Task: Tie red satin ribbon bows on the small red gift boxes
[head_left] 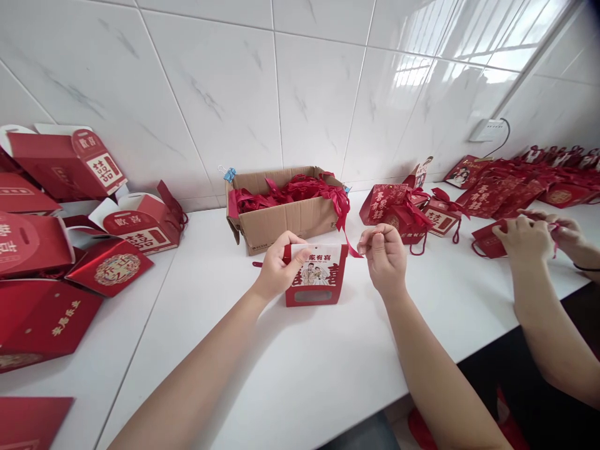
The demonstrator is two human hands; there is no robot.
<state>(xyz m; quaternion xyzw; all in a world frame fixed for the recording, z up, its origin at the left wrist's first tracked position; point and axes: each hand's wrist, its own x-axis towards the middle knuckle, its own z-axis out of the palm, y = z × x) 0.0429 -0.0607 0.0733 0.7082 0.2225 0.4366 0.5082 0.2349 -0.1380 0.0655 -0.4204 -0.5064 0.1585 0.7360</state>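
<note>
A red and white gift box (315, 265) with a printed couple and a small window stands upright on the white table. My left hand (282, 262) is closed on its top left edge, thumb in front. To the right of the box, my right hand (385, 256) is closed in a pinch at a red ribbon (349, 244), which runs up toward the carton; the exact grip is partly hidden by the fingers. Behind the box, a cardboard carton (290, 220) holds a heap of red ribbons (295, 189).
Red gift boxes (138, 219) crowd the left side of the table. More finished-looking boxes with ribbons (410, 215) stand at the back right. Another person's hands (529, 237) work on a red box (488, 240) at the right. A tiled wall (210, 81) rises behind.
</note>
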